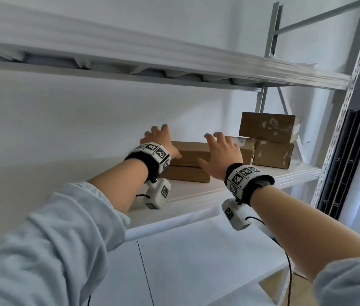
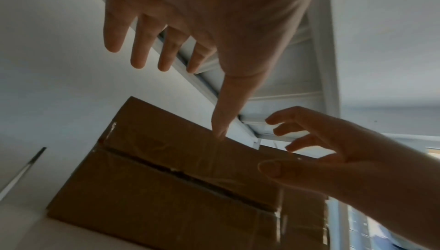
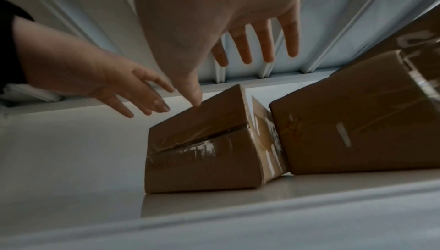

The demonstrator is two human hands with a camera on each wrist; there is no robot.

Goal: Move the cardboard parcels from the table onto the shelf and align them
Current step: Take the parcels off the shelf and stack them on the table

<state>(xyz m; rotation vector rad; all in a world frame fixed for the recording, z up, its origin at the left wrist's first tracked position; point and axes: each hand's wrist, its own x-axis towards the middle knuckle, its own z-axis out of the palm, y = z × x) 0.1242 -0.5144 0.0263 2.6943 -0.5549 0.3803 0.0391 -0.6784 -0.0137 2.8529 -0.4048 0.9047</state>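
Observation:
A flat brown cardboard parcel (image 1: 189, 163) with a taped seam lies on the white shelf board (image 1: 196, 195). My left hand (image 1: 161, 142) hovers at its left end with fingers spread straight, and in the left wrist view its thumb tip touches the parcel (image 2: 166, 188) at the upper edge. My right hand (image 1: 218, 151) is spread at the parcel's right end; in the right wrist view its thumb tip touches the parcel (image 3: 202, 150) on its top. Neither hand grips anything. To the right stand two stacked parcels (image 1: 269, 140), the upper one askew, with a smaller parcel (image 1: 244, 149) wedged beside them.
The upper shelf (image 1: 174, 62) runs close overhead. A perforated metal upright (image 1: 340, 129) closes the shelf's right end, with a dark panel (image 1: 347, 162) beyond it. Bare white board lies left of the flat parcel, with a white wall behind.

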